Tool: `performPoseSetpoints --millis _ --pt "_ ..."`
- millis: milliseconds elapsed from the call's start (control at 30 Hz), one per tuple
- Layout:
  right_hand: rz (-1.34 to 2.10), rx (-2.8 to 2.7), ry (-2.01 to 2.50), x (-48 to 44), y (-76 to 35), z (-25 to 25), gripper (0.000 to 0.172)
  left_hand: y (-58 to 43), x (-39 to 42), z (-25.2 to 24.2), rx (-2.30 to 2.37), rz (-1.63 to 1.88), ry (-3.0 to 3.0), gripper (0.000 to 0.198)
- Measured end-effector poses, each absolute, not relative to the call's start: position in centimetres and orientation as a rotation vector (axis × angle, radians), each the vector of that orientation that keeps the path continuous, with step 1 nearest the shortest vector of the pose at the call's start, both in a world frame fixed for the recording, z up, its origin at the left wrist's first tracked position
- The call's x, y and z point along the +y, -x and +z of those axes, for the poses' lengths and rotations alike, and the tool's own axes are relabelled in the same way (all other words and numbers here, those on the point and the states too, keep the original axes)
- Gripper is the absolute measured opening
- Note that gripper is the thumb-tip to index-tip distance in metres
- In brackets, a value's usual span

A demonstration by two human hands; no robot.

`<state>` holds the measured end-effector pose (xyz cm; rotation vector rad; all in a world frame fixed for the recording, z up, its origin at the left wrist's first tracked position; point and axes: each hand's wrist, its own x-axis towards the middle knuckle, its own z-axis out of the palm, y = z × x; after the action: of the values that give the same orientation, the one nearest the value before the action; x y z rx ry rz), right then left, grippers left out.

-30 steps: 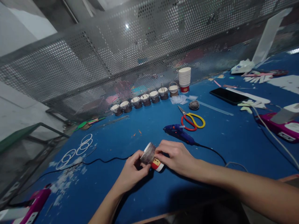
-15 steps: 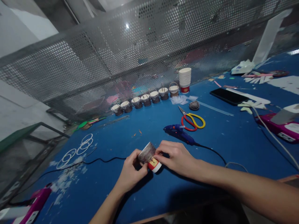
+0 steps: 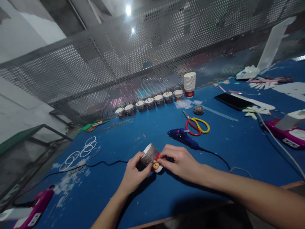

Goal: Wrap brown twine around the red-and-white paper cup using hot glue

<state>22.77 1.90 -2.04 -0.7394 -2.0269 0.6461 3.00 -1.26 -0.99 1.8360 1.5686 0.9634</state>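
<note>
A paper cup (image 3: 149, 155), tipped on its side, is in my left hand (image 3: 133, 173), with fingers and thumb closed around it. Dark grey-brown yarn covers much of its wall; a red band with a yellow patch and a white end stay bare. My right hand (image 3: 181, 161) has its thumb and fingertips pinched together against the red part; what is between them is too small to make out. Beyond the hands lies a blue glue gun (image 3: 182, 137), then scissors (image 3: 195, 126) with one red and one yellow handle. A dark yarn ball (image 3: 198, 110) rests behind the scissors.
Several dark-wrapped cups (image 3: 150, 103) stand in a row by the perforated metal screen (image 3: 105, 70), beside a stack of paper cups (image 3: 189, 83). White rings (image 3: 88, 148) lie left, a black phone (image 3: 233, 101) right. Magenta power strips (image 3: 39, 206) sit at both sides; black cables cross the table.
The cup has turned a little in my left hand, showing more of its white opening and less of its other end. My right hand stays pinched at its side. The view has shifted slightly.
</note>
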Motion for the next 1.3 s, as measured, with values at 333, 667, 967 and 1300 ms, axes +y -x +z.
performPoseSetpoints --millis 333,667,967,1300 --pt "0.282 -2.517 0.000 -1.4 -24.4 1.2 0.029 -2.4 -0.7 -1.2 1.692 1.242 -1.674 0.013" --pt "0.303 -2.552 1.045 1.5 -33.2 1.5 0.038 -1.6 -0.1 -1.3 1.596 1.340 -1.441 0.025" --pt "0.527 -2.418 1.455 5.6 -31.2 -0.9 0.030 -1.7 0.3 -1.5 1.546 1.372 -1.352 0.029" --pt "0.815 -2.163 1.405 8.2 -28.1 -3.5 0.017 -1.5 0.3 -2.7 1.528 1.315 -1.385 0.024"
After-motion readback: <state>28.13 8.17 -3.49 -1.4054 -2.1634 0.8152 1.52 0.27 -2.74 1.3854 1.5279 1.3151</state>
